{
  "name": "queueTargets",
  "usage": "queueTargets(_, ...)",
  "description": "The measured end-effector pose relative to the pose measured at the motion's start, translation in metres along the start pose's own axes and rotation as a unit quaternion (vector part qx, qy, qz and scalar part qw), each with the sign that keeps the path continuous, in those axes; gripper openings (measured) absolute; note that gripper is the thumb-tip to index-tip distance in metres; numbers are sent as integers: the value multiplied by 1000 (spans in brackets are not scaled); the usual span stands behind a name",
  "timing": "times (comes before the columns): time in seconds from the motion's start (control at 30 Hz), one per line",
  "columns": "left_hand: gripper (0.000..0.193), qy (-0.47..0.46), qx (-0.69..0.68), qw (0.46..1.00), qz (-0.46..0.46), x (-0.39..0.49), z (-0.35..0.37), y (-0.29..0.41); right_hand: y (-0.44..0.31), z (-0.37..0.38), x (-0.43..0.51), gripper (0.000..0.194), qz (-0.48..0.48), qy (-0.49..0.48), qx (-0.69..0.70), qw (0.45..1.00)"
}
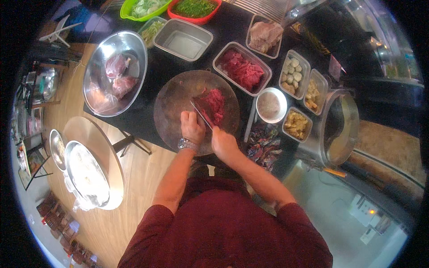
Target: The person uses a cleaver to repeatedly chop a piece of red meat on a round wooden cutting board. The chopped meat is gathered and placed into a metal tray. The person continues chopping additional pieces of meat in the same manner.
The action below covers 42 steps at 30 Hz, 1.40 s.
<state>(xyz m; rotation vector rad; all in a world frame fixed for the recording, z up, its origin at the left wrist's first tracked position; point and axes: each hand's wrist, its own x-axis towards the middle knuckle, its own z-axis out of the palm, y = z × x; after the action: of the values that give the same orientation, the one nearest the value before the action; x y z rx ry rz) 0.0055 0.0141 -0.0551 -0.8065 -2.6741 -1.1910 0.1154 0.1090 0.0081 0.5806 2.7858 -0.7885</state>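
Observation:
A round chopping board (171, 97) lies before me on the black table. My right hand (224, 144) is closed round the handle of a knife (202, 115), whose blade slants up and left over the board. Against the blade's right side is a heap of red chopped meat (215, 104). My left hand (193, 126), with a metal-banded watch at the wrist, rests just left of the blade with fingers curled; whether anything is under them is hidden. Behind the board, to the right, a metal tray (267, 80) holds more red raw meat (239, 68).
A large steel bowl (142, 60) with bagged meat stands left. An unfilled metal tray (183, 39) is at the back. On the right are a white bowl (271, 105), several food containers, a cloth (264, 147) and a large steel pot (323, 127).

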Motion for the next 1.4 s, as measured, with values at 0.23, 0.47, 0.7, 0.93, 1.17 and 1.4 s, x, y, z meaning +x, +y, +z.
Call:
queueTargets(0.23,20,24,-11,1000,8,-1,5,-2,6,-18,-10,10,-22,12,29,999)
queueTargets(0.47,20,-13,-28,1000,-1,-2,3,-5,7,-21,-41,9,7,-41,15,999)
queueTargets(0.7,17,20,-11,1000,-2,-1,5,-5,0,-5,26,12,-12,12,16,1000)
queueTargets(0.93,17,35,-43,998,0,2,2,-1,18,-32,-58,13,20,-89,-10,996)
queueTargets(1.17,17,13,-4,1000,-10,1,4,-4,8,2,31,8,-21,15,8,1000)
queueTargets(1.4,18,29,-24,999,-12,1,4,-6,11,-36,-29,8,-22,-14,31,999)
